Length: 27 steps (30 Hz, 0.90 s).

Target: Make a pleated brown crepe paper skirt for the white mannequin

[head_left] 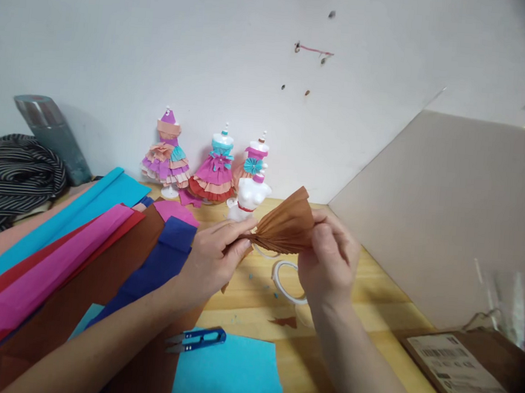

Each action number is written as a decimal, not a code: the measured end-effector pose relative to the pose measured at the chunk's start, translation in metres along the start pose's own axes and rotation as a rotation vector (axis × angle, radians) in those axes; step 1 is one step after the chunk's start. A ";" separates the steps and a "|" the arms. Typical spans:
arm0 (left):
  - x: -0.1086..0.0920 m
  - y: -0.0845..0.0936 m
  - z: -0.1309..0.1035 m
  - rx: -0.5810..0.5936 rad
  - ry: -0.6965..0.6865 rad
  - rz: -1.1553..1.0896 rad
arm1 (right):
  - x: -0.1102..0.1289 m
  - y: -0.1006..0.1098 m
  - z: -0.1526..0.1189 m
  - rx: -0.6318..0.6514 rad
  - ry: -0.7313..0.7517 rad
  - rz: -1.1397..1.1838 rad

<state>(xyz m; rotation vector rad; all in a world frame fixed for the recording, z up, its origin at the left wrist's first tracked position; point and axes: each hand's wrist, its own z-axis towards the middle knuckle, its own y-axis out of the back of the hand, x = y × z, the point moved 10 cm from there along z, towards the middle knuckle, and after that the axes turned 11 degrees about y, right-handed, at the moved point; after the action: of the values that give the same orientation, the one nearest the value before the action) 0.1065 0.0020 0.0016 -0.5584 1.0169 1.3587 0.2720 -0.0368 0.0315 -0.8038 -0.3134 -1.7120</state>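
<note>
A brown piece of pleated crepe paper (285,222) is stretched between my two hands above the table. My left hand (215,250) pinches its gathered, narrow end. At the fanned-out wide end, my right hand (333,250) grips the edge between thumb and fingers. Just behind the paper stands a small white mannequin (251,194) with a pink neck and a red band. Below my hands lies a roll of white tape (288,281). Blue thread snips (197,339) rest on a light-blue paper sheet (230,375).
Small mannequins in paper dresses (168,153) stand along the wall. Long coloured crepe sheets (57,259) cover the left side, near a striped cloth (14,177) and a bottle (55,138). A cardboard parcel (467,370) lies at the right, by an upright board (461,218).
</note>
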 end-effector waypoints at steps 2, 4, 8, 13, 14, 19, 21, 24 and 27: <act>0.009 -0.001 0.005 0.057 0.117 -0.188 | -0.002 0.003 0.001 -0.039 0.007 0.086; 0.021 -0.007 0.008 0.132 0.278 -0.451 | -0.008 0.004 0.002 -0.075 -0.023 0.160; 0.032 -0.027 0.006 0.317 0.491 -0.870 | -0.025 0.000 -0.001 -0.103 -0.169 0.229; 0.039 -0.035 0.003 0.392 0.587 -1.055 | -0.026 -0.012 -0.005 -0.008 -0.189 0.221; 0.040 -0.036 0.003 0.402 0.593 -1.055 | -0.026 -0.015 -0.006 0.023 -0.184 0.194; 0.045 -0.044 -0.002 0.462 0.642 -1.056 | -0.027 -0.011 -0.009 0.027 -0.174 0.077; 0.046 -0.047 -0.004 0.491 0.660 -1.050 | -0.028 -0.007 -0.008 0.017 -0.196 0.059; 0.047 -0.049 -0.006 0.528 0.681 -1.039 | -0.028 -0.006 -0.006 0.070 -0.230 0.013; 0.046 -0.051 -0.007 0.567 0.710 -1.019 | -0.025 -0.009 -0.003 0.154 -0.242 -0.024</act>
<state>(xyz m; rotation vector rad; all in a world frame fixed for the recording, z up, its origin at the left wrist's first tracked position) 0.1492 0.0111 -0.0523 -0.9597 1.3231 -0.0704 0.2655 -0.0172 0.0142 -0.8968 -0.6143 -1.5921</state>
